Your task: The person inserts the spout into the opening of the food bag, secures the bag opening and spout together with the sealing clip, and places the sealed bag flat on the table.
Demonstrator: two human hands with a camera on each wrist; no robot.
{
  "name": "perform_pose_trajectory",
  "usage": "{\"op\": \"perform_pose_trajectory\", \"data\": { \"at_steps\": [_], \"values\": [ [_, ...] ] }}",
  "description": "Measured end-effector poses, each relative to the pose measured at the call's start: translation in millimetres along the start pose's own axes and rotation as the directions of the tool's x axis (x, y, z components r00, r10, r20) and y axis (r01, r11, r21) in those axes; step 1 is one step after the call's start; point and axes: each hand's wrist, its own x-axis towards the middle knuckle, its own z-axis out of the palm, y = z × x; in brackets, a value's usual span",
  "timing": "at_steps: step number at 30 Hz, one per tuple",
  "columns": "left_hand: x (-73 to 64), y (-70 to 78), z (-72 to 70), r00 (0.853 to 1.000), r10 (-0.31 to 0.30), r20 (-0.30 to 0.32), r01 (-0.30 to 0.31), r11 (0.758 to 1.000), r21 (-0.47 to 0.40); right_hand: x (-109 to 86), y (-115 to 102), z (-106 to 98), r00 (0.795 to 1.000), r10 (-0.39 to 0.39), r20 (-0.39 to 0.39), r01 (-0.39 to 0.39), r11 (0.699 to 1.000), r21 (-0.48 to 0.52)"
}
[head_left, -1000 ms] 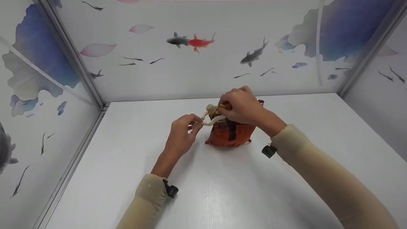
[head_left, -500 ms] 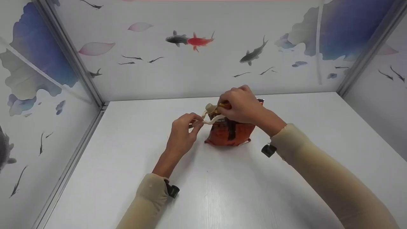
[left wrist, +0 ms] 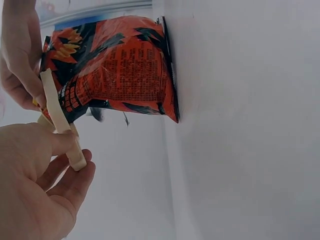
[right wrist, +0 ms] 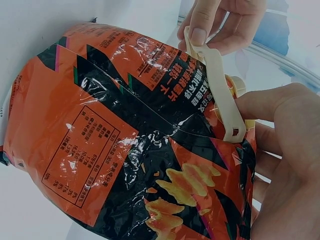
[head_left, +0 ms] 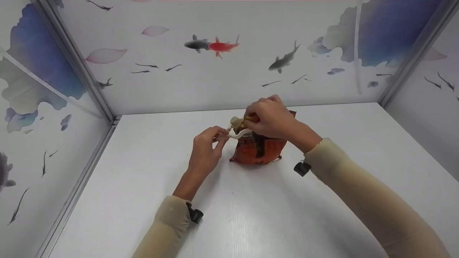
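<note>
On table: glossy orange-black bag, right hand gripping it, left hand pinching cream clip.

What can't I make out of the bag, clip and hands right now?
- Head: part of the clip, hidden behind the right hand.
- Left wrist: panel print on the bag, too small to read; left hand, cut off by the left edge.
- Right wrist: bag's side, cut off by the bottom edge.

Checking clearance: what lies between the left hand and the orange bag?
The cream clip; the left hand pinches one end and it reaches the orange bag, as the left wrist view shows.
</note>
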Motion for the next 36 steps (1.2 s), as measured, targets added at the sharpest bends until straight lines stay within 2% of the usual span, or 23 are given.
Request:
{"op": "perform_pose_trajectory", "data": {
  "at_steps": [16,24,36],
  "values": [
    [2.5,0.2,3.0,0.997,-0.064,0.032,0.066,0.996,-0.062,-0.2,0.1,-1.7,1.0,0.021,0.018,-0.021,1.0,-0.006],
    [2.3,1.5,1.8,0.998,-0.069,0.01,0.069,0.993,-0.096,-1.0,-1.7,-4.2,0.999,0.026,0.032,-0.026,1.0,-0.01],
    [2.5,1.7,5.8,0.995,-0.1,0.014,0.101,0.985,-0.143,-2.5,-2.8,-5.7,0.999,0.025,0.031,-0.024,0.999,-0.029]
  ]
}}
